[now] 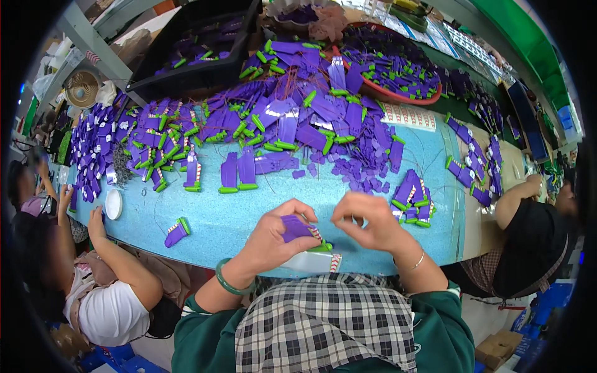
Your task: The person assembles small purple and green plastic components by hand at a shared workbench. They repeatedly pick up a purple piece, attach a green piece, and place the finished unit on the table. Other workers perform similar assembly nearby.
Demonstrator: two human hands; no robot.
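My left hand (273,239) grips a flat purple plastic piece (295,227) with a bright green end, and a red-and-white striped sticker shows along its edge. Just to the right, my right hand (373,222) is raised off the table with thumb and forefinger pinched together; whatever they hold, if anything, is too small to make out. Below the hands, by the table's near edge, lies a pale sheet (305,265) with a striped sticker strip (336,262) at its right end. A single purple and green piece (177,232) lies to the left.
A large heap of purple and green pieces (286,124) with thin wires covers the far side of the blue table. Behind it stand a black bin (140,87) and a red basin (429,98). A small pile (413,200) lies at right. Co-workers sit on both sides.
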